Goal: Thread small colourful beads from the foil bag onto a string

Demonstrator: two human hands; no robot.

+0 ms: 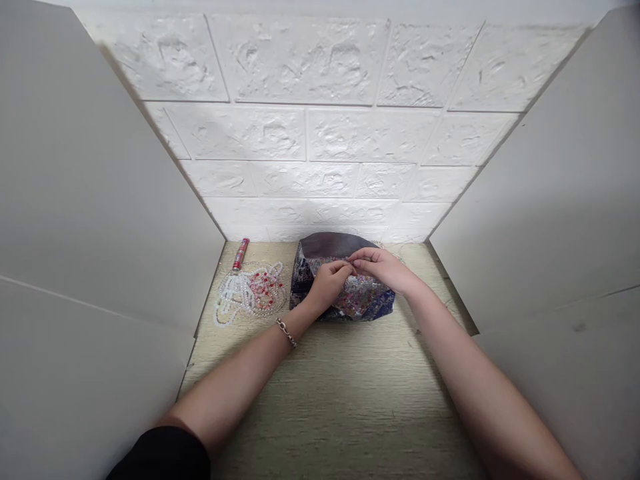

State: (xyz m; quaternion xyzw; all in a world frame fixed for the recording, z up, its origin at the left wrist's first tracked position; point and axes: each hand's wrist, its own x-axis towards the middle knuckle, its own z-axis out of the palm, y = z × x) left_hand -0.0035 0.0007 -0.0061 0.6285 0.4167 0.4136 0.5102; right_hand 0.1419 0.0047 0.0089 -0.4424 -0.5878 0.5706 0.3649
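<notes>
Dark open bag (333,245), one: far centre of the table (345,393), holding small multicoloured beads (357,297). Left hand (329,285) and right hand (384,268): fingertips together above it; I cannot tell whether either grips anything. Bead strands (239,291): left. Risk, I judge: a wrist knocking the bag's near edge could spill beads.

The person's left hand (327,287) and right hand (385,268) meet, fingertips close together, over an open dark bag (334,245) of multicoloured beads (361,297); anything between them is too small to tell. Left on the worktop (345,400) lie bead strands (250,293) and a red cylinder (241,254).
</notes>
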